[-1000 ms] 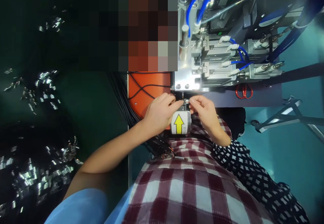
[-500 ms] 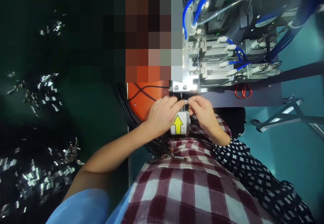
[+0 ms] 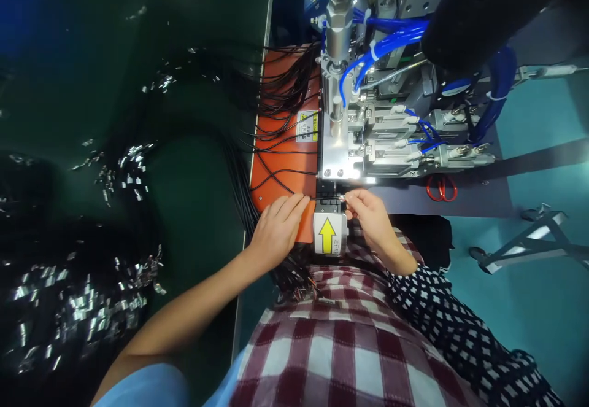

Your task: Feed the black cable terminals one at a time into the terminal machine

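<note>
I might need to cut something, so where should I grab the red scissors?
Grip the red scissors by their loops, probably coming from the near edge of the dark table: the loops lie close to that edge, while metal cylinders crowd the far side.

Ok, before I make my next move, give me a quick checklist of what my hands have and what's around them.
1. Right hand on the cable: ok, fingertips pinch its shiny end.
2. Left hand gripping the cable: cannot tell; its fingertips are at the cable, but their hold is hidden.
3. Cable straight between the hands: ok, no visible kink.
4. Cables on the orange plate uncrossed: not ok, two cross beyond the left hand.
5. Scissors apart from the hands: ok, they lie to the right of the right hand.
6. Yellow arrow uncovered: ok, fully in view.
</note>
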A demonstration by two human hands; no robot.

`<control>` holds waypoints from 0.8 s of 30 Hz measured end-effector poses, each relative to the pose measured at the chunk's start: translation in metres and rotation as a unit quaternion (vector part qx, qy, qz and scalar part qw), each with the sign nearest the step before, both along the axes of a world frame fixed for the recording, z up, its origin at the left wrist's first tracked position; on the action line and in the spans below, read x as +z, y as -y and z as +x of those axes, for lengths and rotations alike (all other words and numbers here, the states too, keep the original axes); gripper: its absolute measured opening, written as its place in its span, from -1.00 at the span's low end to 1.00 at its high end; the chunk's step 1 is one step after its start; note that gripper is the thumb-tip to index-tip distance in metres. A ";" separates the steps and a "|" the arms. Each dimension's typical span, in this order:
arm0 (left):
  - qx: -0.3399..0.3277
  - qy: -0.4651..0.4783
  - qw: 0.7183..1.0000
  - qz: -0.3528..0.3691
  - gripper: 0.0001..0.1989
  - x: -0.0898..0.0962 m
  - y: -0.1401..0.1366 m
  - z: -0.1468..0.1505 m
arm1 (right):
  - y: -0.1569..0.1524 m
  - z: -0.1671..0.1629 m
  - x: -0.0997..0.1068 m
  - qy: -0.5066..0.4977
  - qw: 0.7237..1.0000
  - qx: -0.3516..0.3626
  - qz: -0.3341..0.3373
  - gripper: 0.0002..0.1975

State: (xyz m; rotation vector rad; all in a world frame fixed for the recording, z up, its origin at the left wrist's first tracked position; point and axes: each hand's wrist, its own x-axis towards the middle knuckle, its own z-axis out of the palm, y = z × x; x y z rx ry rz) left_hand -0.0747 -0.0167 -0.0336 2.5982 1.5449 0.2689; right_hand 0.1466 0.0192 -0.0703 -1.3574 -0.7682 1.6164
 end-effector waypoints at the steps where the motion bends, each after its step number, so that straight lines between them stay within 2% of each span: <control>1: 0.008 -0.018 1.000 0.005 -0.55 -0.001 0.002 0.001 | 0.000 0.000 0.000 0.001 1.000 0.001 0.001 -0.77; 4: 0.022 -0.048 0.998 0.018 -0.54 -0.004 0.004 0.006 | 0.000 0.000 -0.002 0.002 1.000 0.000 0.001 -0.77; 9: 0.026 -0.045 0.998 0.029 -0.54 -0.009 0.001 0.008 | 0.000 0.003 -0.002 0.003 1.000 0.007 0.006 -0.69; 13: 0.025 -0.042 0.998 0.029 -0.53 -0.008 0.006 0.005 | 0.007 0.015 -0.002 0.010 1.000 -0.005 -0.015 -0.56; 16: 0.020 -0.026 0.999 0.018 -0.52 -0.008 0.003 0.005 | 0.016 0.027 -0.005 0.024 0.999 -0.026 -0.021 -0.58; 20: 0.024 0.004 1.000 -0.014 -0.55 -0.001 -0.031 0.007 | 0.023 0.036 -0.009 0.033 0.998 -0.041 -0.024 -0.60; 24: 0.006 0.076 0.995 -0.062 -0.60 0.027 -0.066 -0.002 | 0.026 0.043 -0.006 0.035 0.997 -0.068 -0.028 -0.64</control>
